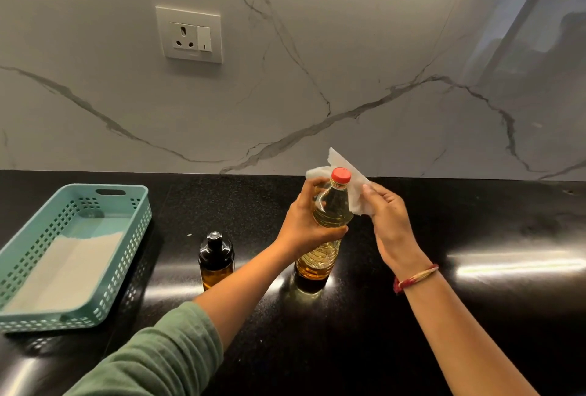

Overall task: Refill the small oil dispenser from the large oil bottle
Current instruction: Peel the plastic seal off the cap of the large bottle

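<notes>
The left hand has its fingers wrapped round the large oil bottle, upright on the tabletop; the right hand pinches a paper napkin at its neck. The small dispenser stands left of the fingers.

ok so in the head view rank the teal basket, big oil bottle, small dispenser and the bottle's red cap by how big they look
1. teal basket, clearly largest, though also nearer the camera
2. large oil bottle
3. small oil dispenser
4. red cap on the bottle
</notes>
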{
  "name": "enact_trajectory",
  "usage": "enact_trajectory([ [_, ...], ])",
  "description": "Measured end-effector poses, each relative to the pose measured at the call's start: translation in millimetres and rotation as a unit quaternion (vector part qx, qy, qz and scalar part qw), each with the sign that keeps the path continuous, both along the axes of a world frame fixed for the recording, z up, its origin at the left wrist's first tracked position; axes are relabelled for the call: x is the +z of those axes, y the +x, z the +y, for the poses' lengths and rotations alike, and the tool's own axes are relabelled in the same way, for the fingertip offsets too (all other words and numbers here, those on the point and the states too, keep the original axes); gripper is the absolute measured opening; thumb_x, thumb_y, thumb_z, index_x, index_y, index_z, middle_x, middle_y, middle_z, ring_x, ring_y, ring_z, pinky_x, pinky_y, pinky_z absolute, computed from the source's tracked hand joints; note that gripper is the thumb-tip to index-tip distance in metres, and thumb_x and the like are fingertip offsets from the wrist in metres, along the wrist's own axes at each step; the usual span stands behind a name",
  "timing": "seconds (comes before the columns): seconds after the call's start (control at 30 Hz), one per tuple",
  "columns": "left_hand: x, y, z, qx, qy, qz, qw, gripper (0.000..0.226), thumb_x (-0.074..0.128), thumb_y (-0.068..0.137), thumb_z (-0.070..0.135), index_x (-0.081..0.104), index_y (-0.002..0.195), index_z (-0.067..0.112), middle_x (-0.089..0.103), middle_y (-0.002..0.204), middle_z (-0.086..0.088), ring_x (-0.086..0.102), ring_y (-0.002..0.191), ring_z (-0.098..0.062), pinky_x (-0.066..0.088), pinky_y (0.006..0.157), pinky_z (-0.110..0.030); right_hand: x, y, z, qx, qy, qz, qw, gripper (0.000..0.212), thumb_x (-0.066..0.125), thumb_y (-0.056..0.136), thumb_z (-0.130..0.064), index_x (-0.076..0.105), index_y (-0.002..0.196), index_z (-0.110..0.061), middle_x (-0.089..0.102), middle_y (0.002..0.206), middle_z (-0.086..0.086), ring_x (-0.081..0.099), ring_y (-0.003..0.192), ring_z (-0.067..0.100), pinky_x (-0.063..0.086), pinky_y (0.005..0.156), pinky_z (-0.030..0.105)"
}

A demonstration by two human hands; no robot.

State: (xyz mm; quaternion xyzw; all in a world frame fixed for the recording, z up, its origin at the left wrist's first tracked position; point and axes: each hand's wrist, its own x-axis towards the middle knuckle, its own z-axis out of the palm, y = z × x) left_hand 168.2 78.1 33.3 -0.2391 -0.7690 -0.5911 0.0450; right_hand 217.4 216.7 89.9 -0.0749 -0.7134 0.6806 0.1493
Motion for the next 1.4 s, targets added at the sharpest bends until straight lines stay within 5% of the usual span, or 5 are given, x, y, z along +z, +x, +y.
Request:
enact_trajectory([
  [0.23,-1,0,1,0.002,0.002,-0.007,1.000,0.085,0.087,0.059,0.024,0.036,0.124,0.043,0.058,0.121,0.010,0.060,0.112,-0.011,0.053,0.096,-0.041,9,-5,-13,0.113,0.040,-0.003,0.993,0.088,0.025,0.069,-0.089,0.065,0.116,-0.025,0.069,0.116,-0.003,0.061,0.112,0.009,0.050,0.091,0.019],
  [0.6,-4,-3,2,0.007,-0.004,-0.007,1.000,0.083,0.083,0.056,0.037,0.035,0.123,0.045,0.057,0.122,0.009,0.058,0.112,-0.018,0.051,0.093,-0.049,0,-4,8,0.178,0.061,0.020,0.982,0.101,0.020,0.063,-0.094,0.055,0.131,-0.029,0.059,0.132,-0.005,0.049,0.128,0.013,0.027,0.114,0.048],
  [0.8,-5,-3,1,0.019,0.000,0.005,1.000,0.084,0.083,0.056,0.037,0.031,0.118,0.058,0.056,0.119,0.022,0.059,0.113,-0.010,0.042,0.102,-0.056,7,-12,-5,0.203,0.119,-0.001,0.972,0.095,0.028,0.057,-0.096,0.053,0.126,-0.036,0.062,0.124,-0.018,0.054,0.118,-0.004,0.044,0.089,0.008],
  [1.07,-4,-4,3,0.011,-0.006,0.011,1.000,0.083,0.084,0.054,0.048,0.035,0.121,0.049,0.059,0.118,0.019,0.059,0.112,-0.010,0.037,0.103,-0.062,-22,24,1,0.076,0.216,0.127,0.965,0.023,0.051,0.092,-0.016,0.062,0.110,-0.025,0.057,0.118,-0.010,0.058,0.109,0.003,0.050,0.086,0.015],
  [1.4,-3,-4,1,0.016,-0.015,0.015,1.000,0.083,0.084,0.054,0.045,0.031,0.118,0.057,0.060,0.118,0.016,0.061,0.110,-0.014,0.039,0.102,-0.062,-23,-1,6,-0.094,0.275,0.189,0.938,0.011,0.070,0.082,-0.009,0.061,0.087,-0.008,0.062,0.080,-0.005,0.062,0.075,0.006,0.054,0.065,0.023],
])
